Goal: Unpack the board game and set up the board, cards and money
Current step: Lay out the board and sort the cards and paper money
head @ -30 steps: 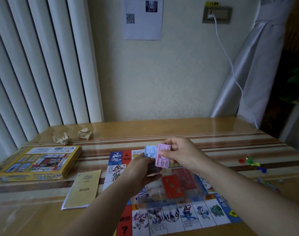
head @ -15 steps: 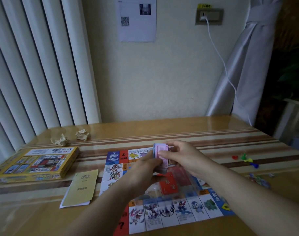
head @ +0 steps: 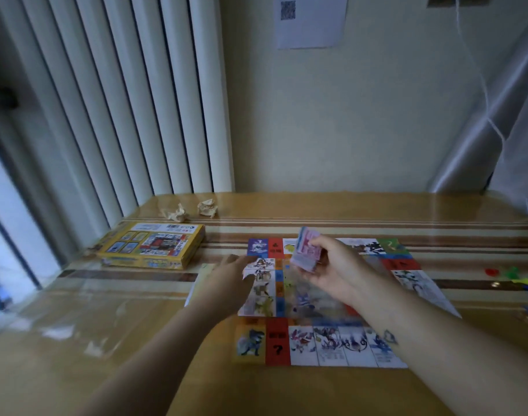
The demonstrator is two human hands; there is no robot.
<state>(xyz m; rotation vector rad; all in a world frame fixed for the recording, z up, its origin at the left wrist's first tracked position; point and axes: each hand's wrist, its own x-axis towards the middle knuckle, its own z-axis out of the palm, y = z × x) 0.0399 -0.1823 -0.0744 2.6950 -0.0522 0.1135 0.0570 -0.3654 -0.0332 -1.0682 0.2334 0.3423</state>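
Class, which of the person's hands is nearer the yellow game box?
Left. The left hand is just right of the box; the right hand, holding the money, is farther right.

A glossy wooden surface [head: 376, 211] with brown stripes meets a cream wall [head: 361, 121]. Left of the wall hang white vertical blinds [head: 121, 100], with daylight in a window [head: 7, 241] beyond. High on the wall is a sheet with a QR code [head: 312, 22], and at the wall's right end a white cable [head: 478, 73] drops beside a pale curtain [head: 503, 139].
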